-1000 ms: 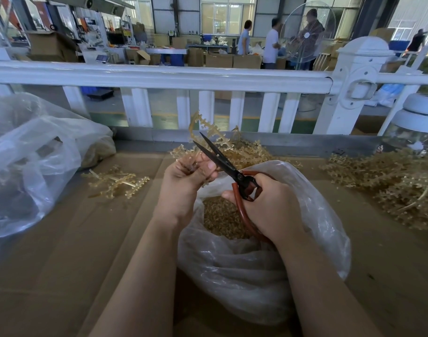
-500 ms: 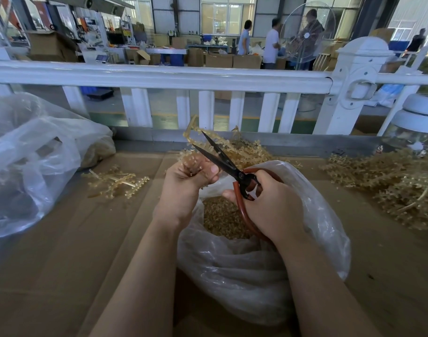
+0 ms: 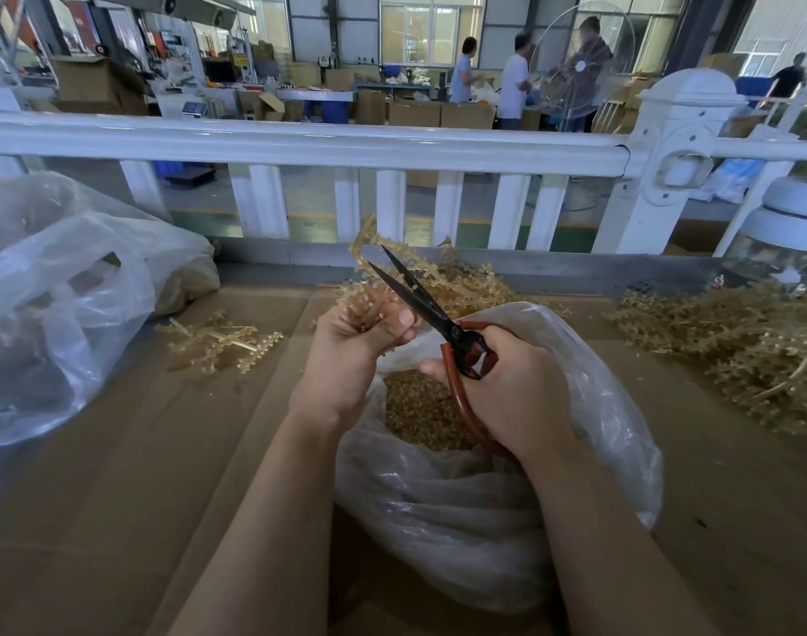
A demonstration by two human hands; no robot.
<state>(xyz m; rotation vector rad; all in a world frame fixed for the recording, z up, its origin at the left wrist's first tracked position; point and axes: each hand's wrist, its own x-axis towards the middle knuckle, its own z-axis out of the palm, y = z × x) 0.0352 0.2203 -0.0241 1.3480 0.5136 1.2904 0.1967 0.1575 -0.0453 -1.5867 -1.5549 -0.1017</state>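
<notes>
My left hand (image 3: 351, 346) grips a yellowish plastic sprue strip (image 3: 364, 250) that sticks up past my fingers. My right hand (image 3: 516, 392) holds red-handled scissors (image 3: 420, 296); their black blades are parted around the strip. Both hands are above the mouth of a clear plastic bag (image 3: 484, 511), which holds several small tan cut pieces (image 3: 415, 410).
Cardboard (image 3: 117, 498) covers the worktable. A large clear bag (image 3: 57, 305) lies at the left, a few loose sprues (image 3: 223, 339) beside it. More sprues pile up behind the hands (image 3: 475, 286) and at the right (image 3: 750, 355). A white railing (image 3: 300, 144) borders the far edge.
The scissor blades closed partway and then opened wider again around the strip. The strip shifted in my left hand. The bag did not move.
</notes>
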